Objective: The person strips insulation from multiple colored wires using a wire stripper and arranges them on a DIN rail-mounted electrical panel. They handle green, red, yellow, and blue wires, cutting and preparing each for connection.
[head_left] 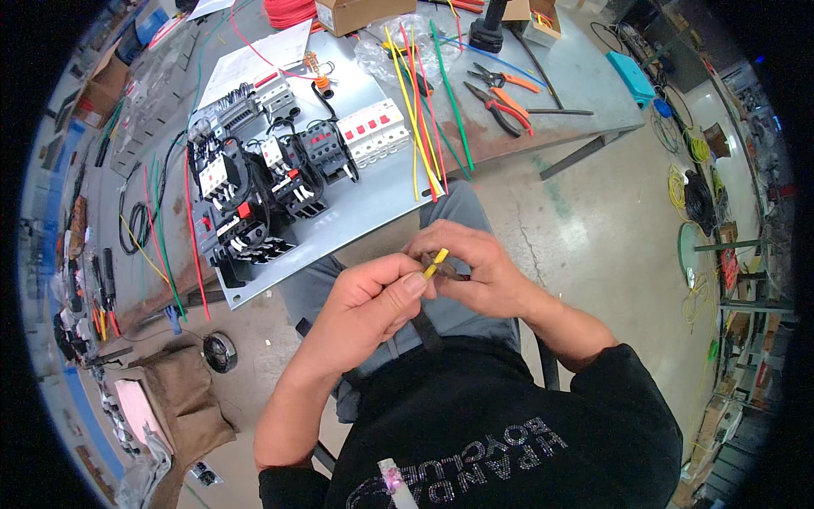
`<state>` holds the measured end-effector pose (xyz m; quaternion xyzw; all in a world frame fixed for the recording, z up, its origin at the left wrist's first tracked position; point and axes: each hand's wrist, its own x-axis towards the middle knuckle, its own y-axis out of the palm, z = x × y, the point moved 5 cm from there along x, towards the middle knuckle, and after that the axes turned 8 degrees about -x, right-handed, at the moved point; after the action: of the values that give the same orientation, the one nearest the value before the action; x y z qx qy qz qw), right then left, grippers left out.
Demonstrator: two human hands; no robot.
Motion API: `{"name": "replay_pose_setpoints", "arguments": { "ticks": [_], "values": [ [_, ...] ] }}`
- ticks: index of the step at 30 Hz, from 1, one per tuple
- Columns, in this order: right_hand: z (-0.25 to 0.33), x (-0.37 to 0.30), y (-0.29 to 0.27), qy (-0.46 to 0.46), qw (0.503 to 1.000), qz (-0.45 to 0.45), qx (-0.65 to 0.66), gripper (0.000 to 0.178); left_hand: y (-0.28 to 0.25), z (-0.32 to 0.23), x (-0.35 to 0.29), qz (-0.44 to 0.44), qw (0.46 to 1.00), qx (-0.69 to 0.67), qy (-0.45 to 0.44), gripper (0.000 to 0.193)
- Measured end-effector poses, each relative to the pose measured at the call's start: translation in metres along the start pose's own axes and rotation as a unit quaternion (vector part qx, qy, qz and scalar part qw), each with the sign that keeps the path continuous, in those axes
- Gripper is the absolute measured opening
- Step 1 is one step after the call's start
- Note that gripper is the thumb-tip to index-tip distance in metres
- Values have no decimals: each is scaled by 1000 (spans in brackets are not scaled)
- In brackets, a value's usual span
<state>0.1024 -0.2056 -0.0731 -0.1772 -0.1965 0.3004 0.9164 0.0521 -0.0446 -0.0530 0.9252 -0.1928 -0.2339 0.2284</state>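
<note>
Close together over my lap, both hands are closed. My left hand (pixel 369 310) pinches a short yellow piece (pixel 439 260), like a bit of wire or sleeve, between thumb and forefinger. My right hand (pixel 479 267) curls around its other side, with a dark greyish thing partly showing between the fingers; its kind is hidden. Just beyond my hands, a metal mounting plate (pixel 360 216) lies on the bench and juts over its edge. It carries black contactors (pixel 246 216), a grey switch block (pixel 326 148) and white circuit breakers with red levers (pixel 373 131).
Yellow, red and green wires (pixel 415 110) lie across the plate's right end. Red-handled pliers (pixel 500 110) and an orange-handled cutter (pixel 507 78) rest on the bench to the right. Paper sheets (pixel 254 64) and a cardboard box (pixel 365 15) are farther back. More wires hang at the left edge.
</note>
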Motion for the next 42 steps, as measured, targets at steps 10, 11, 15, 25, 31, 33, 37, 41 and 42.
{"name": "replay_pose_setpoints", "arguments": {
  "ticks": [10,11,15,25,31,33,37,41,42],
  "values": [
    [-12,-22,36,193,951,-40,239,30,-11,20,3,16,989,-119,-81,26],
    [-13,-24,40,239,928,-19,286,28,-16,17,6,20,996,-60,-64,21],
    [-35,-33,57,264,884,12,385,30,4,-9,-5,-134,849,470,202,11],
    [-25,-21,27,97,981,-164,37,39,-15,14,-7,-88,962,254,55,15],
    [-90,-65,-152,149,870,-395,256,48,-51,11,-77,-176,913,364,46,17],
    [-77,-72,-156,140,876,-393,242,65,-57,-11,-94,-166,871,455,79,18],
    [-96,-71,-114,224,909,-314,154,68,-71,-68,-132,-146,761,628,71,26],
    [-93,-62,-65,277,936,-202,80,59,-107,-118,-158,-166,596,784,59,33],
    [-94,-63,-55,278,932,-196,129,58,-123,-127,-161,-168,557,811,58,33]
  ]
}}
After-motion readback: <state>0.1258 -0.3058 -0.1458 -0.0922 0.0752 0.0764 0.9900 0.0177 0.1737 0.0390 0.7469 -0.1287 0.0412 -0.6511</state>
